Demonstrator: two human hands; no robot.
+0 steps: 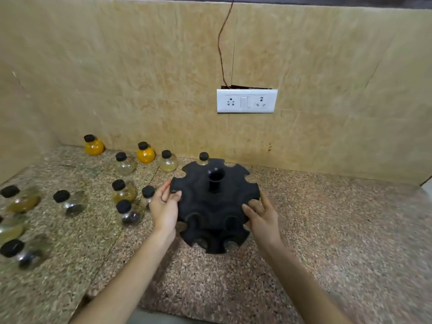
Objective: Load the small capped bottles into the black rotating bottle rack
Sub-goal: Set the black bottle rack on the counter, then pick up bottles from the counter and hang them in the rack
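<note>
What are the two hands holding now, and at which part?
The black rack, by its top rim: left hand pinches the left edge, right hand grips the right edge.

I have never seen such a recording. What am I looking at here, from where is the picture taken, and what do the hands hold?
There is no machine: a person works with bare hands, and one camera worn on the head looks forward and down. The left hand and the right hand both hold the black rack by its rim. It stands on a speckled stone counter. To its left stand small capped bottles, two with yellow contents. A socket panel is on the wall.
</note>
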